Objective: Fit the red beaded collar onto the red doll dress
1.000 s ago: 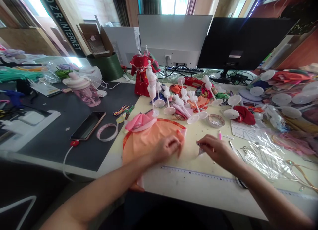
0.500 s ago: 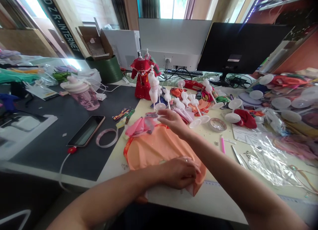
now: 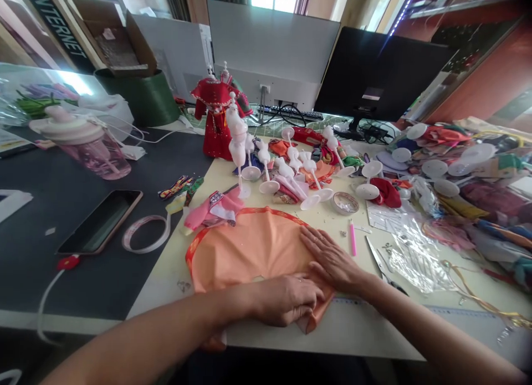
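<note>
A semicircular piece of orange fabric with a red patterned trim along its curved edge is spread on the cream tabletop before me. My left hand rests over its near right part, fingers curled down and closed on the cloth; their tips are partly hidden. On the right side of the same piece my right hand lies flat, fingers stretched over the cloth and trim. A folded pink cloth with a dark-and-white patterned patch touches the far left edge of the orange fabric.
White doll mannequins and a red doll dress stand beyond. Scissors, a pink pen and a tape roll lie right. A phone, another tape roll and a pink cup are left.
My right hand has come back from near the pink cloth and mannequins and now presses flat on the orange fabric's right side. The patterned patch on the pink cloth shows. My view has shifted.
</note>
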The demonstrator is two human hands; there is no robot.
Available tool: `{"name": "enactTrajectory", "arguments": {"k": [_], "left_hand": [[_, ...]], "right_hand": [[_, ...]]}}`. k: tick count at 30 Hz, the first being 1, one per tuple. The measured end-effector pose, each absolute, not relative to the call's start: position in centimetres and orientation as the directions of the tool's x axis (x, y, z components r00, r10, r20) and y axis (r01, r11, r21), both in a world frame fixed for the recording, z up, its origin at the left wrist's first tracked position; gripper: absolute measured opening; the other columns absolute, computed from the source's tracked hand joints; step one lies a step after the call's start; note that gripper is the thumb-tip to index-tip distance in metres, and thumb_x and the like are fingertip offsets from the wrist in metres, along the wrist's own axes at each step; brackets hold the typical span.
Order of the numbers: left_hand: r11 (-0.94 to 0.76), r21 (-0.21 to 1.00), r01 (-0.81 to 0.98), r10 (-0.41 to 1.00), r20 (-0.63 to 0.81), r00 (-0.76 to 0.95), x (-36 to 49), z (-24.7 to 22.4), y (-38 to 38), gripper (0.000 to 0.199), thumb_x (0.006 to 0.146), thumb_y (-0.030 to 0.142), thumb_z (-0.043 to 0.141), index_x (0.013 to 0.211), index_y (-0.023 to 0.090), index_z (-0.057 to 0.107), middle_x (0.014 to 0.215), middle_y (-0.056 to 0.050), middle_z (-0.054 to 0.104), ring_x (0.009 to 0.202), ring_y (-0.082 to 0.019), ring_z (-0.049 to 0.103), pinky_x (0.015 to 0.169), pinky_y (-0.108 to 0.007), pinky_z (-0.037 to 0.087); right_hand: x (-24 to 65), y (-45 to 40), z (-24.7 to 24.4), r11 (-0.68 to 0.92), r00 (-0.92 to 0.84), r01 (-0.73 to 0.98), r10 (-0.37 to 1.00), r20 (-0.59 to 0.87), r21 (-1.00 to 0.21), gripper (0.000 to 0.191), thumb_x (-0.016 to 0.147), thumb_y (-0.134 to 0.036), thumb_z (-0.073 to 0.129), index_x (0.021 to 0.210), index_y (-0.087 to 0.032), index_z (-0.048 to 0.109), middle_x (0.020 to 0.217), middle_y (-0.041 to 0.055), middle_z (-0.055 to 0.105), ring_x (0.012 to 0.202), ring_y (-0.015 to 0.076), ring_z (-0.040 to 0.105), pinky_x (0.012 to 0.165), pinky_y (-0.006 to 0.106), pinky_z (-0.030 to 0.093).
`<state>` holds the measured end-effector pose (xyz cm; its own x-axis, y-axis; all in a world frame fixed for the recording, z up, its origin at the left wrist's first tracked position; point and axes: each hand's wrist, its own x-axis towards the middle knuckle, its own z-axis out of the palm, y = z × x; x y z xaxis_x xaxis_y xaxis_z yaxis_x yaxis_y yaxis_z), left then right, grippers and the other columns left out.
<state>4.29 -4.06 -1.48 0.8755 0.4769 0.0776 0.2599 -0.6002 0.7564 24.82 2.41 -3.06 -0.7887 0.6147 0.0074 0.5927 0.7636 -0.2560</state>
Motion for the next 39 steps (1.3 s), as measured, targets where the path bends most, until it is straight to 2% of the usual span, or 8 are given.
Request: {"name": "enactTrajectory", "arguments": {"k": [4, 7, 13, 19, 23, 30, 33, 39], "left_hand": [[-0.619, 0.77, 0.157, 0.424, 0.159, 0.892, 4.5, -1.8, -4.4, 0.01, 0.088, 0.011, 0.046, 0.088, 0.018, 0.053, 0.115, -0.007, 0.061, 0.113, -0.018, 0.055, 0.113, -0.038, 0.027], [-0.624, 0.772, 0.125, 0.439, 0.214, 0.873, 4.6, -2.0, -4.5, 0.011, 0.088, 0.012, 0.045, 0.082, 0.017, 0.053, 0.112, -0.008, 0.063, 0.113, -0.018, 0.055, 0.109, -0.035, 0.033], [-0.581, 0.798, 0.16, 0.479, 0.176, 0.86, 4.8, -1.7, -4.8, 0.01, 0.088, 0.012, 0.047, 0.082, 0.017, 0.054, 0.105, -0.007, 0.065, 0.107, -0.018, 0.057, 0.105, -0.032, 0.038], [-0.56, 0.809, 0.179, 0.48, 0.14, 0.866, 5.9, -1.6, -5.5, 0.01, 0.089, 0.012, 0.046, 0.088, 0.018, 0.054, 0.111, -0.005, 0.065, 0.112, -0.015, 0.057, 0.114, -0.032, 0.023], [-0.557, 0.809, 0.186, 0.501, 0.149, 0.852, 7.0, -2.2, -5.5, 0.01, 0.09, 0.015, 0.048, 0.093, 0.017, 0.057, 0.108, -0.005, 0.066, 0.105, -0.014, 0.059, 0.11, -0.029, 0.031], [-0.436, 0.88, 0.187, 0.609, 0.136, 0.781, 6.4, -0.7, -4.8, 0.027, 0.093, 0.029, 0.045, 0.111, 0.014, 0.059, 0.119, -0.01, 0.062, 0.11, -0.016, 0.058, 0.094, -0.024, 0.045], [-0.54, 0.783, 0.309, 0.668, 0.174, 0.724, 5.8, -0.6, -2.7, 0.032, 0.094, 0.03, 0.043, 0.118, 0.014, 0.057, 0.124, -0.01, 0.06, 0.119, -0.017, 0.053, 0.104, -0.03, 0.038], [-0.649, 0.357, 0.672, 0.719, -0.004, 0.695, 4.2, -2.5, 1.3, 0.053, 0.09, 0.05, 0.047, 0.136, 0.024, 0.042, 0.151, -0.011, 0.028, 0.141, -0.031, 0.019, 0.111, -0.061, 0.006]], "right_hand": [[28.2, 4.7, -2.7, 0.712, -0.707, 0.702, 0.695, 0.132, 0.013, 0.053, 0.095, -0.032, 0.036, 0.143, -0.009, 0.033, 0.148, 0.0183, 0.032, 0.14, 0.0296, 0.025, 0.113, 0.052, 0.025], [28.8, 4.5, -2.2, 0.626, -0.624, 0.773, 0.717, 0.311, 0.108, 0.049, 0.094, -0.019, 0.035, 0.142, -0.007, 0.034, 0.148, 0.0193, 0.033, 0.14, 0.029, 0.026, 0.113, 0.051, 0.025], [26.9, 0.7, -2.8, 0.739, -0.709, 0.674, 0.649, 0.275, -0.006, 0.033, 0.093, -0.022, 0.042, 0.123, -0.014, 0.054, 0.123, 0.0144, 0.059, 0.11, 0.0269, 0.054, 0.094, 0.044, 0.045], [28.4, 2.4, -3.0, 0.674, -0.661, 0.735, 0.684, 0.309, 0.08, 0.019, 0.091, -0.014, 0.043, 0.093, -0.014, 0.062, 0.096, 0.0113, 0.062, 0.09, 0.024, 0.053, 0.09, 0.042, 0.042], [29.1, 4.1, -2.2, 0.638, -0.628, 0.76, 0.672, 0.392, 0.124, 0.018, 0.089, -0.011, 0.045, 0.097, -0.013, 0.061, 0.1, 0.0125, 0.063, 0.093, 0.0251, 0.053, 0.089, 0.04, 0.04], [30.4, 2.2, -1.0, 0.645, -0.581, 0.759, 0.73, 0.36, -0.084, 0.014, 0.092, -0.022, 0.047, 0.098, -0.017, 0.059, 0.09, 0.0072, 0.067, 0.085, 0.0212, 0.06, 0.08, 0.037, 0.046], [30.0, 0.4, -0.7, 0.671, -0.607, 0.73, 0.725, 0.326, -0.134, 0.014, 0.093, -0.023, 0.046, 0.098, -0.018, 0.058, 0.094, 0.0075, 0.066, 0.087, 0.0209, 0.061, 0.078, 0.036, 0.048], [29.9, -1.2, -1.3, 0.793, -0.763, 0.6, 0.606, 0.224, -0.102, 0.022, 0.092, -0.015, 0.042, 0.105, -0.019, 0.059, 0.107, 0.0105, 0.062, 0.096, 0.0224, 0.058, 0.078, 0.036, 0.051]]}}
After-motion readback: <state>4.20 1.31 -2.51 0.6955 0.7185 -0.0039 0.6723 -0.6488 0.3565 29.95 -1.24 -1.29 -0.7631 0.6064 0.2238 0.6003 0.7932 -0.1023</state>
